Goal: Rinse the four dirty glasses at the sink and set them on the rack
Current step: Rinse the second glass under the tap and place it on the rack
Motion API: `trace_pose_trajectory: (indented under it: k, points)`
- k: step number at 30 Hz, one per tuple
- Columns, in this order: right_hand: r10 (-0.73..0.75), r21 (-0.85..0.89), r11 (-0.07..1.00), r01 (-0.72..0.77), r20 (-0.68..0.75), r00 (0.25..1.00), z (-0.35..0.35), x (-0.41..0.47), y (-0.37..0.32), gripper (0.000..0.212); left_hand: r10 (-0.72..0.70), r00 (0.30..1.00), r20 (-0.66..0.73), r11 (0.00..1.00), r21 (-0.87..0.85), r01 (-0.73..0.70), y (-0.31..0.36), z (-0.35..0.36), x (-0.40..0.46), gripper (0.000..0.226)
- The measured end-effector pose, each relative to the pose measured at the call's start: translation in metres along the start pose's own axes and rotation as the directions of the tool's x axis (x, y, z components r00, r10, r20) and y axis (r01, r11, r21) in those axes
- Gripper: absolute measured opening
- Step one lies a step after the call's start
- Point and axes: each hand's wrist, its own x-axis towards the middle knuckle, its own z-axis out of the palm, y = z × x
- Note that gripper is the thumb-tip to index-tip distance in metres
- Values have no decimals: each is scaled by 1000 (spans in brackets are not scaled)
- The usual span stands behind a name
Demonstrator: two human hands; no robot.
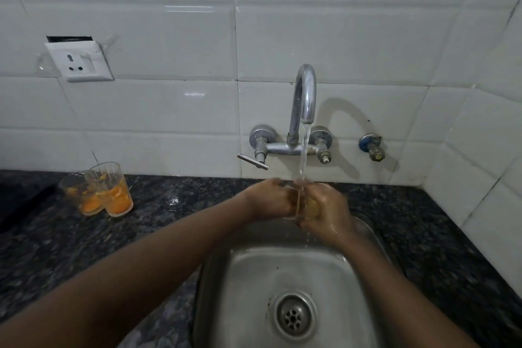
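both hands (pixel 299 203) grip glass (pixel 298 200) under running tap (pixel 304 99), over sink (pixel 254 277).

Orange-stained glasses (pixel 108 192) (speckled dark counter (pixel 175 212))

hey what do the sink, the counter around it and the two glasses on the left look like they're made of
Sink: probably stainless steel, brushed grey with soft reflections.
Counter: looks like polished dark granite, speckled grey and black with a wet glint; it could be an imitation.
Two glasses: clear, ribbed walls that show the orange residue inside; likely glass, though clear plastic can't be ruled out.
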Motion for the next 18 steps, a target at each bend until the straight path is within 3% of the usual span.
trace_pose_trajectory:
  k: [1, 2, 4, 5, 6, 7, 8, 9, 10, 11, 12, 13, 15, 16, 17, 18]
  points:
    - [-48, -86, 995, 49, 15, 999, 3, 3, 1, 78, -23, 998, 57, 997, 81, 18, -1, -4, 10, 19]
    - [-84, -133, 987, 87, 28, 996, 4, 5, 4, 80, -118, 980, 161, 992, 59, 110, 2, -11, 21, 30]
    - [-106, -128, 986, 109, 33, 994, 3, 7, 11, 78, -341, 875, 342, 909, -117, 400, 19, -16, 38, 51]
    - [-101, -109, 989, 104, 31, 994, 1, 6, 15, 77, -368, 802, 470, 781, -312, 541, 27, -23, 39, 56]
    - [-96, -91, 991, 98, 26, 995, -2, 4, 18, 76, -340, 787, 514, 612, -514, 601, 31, -25, 40, 56]
    - [-88, -76, 993, 89, 21, 996, -4, 1, 21, 77, -294, 807, 512, 509, -631, 586, 35, -29, 38, 55]
    - [-89, -56, 994, 89, 14, 996, -6, -2, 23, 77, -228, 848, 478, 533, -668, 520, 36, -30, 31, 53]
    - [-89, -29, 996, 89, 12, 996, -7, -4, 24, 77, -179, 898, 402, 694, -595, 404, 30, -26, 25, 51]
    - [-83, 3, 997, 83, 11, 996, -8, -6, 25, 75, -147, 943, 297, 895, -366, 254, 21, -18, 21, 48]
    - [-61, 45, 997, 60, 4, 998, -9, -6, 24, 73, -96, 983, 156, 994, -35, 103, 14, -7, 20, 42]
    - [-35, 91, 995, 36, -14, 999, -10, -6, 22, 71, -60, 993, 98, 982, 183, 41, 8, -1, 17, 35]
    - [-13, 131, 991, 17, -34, 999, -10, -5, 21, 69, -49, 993, 106, 970, 242, 22, 5, -5, 14, 30]
    - [-4, 151, 988, 14, -64, 998, -11, 1, 18, 69, -112, 993, 27, 984, 144, 107, 6, -11, 14, 31]
    - [4, 152, 988, 7, -73, 997, -10, 4, 17, 71, -172, 984, -40, 985, -5, 172, 9, -10, 14, 34]
    - [26, 171, 985, -12, -79, 997, -9, 7, 16, 73, -281, 959, -32, 932, -246, 265, 12, -10, 17, 36]
    - [59, 206, 978, -40, -83, 995, -8, 8, 16, 75, -372, 927, 43, 769, -546, 334, 16, -13, 17, 35]
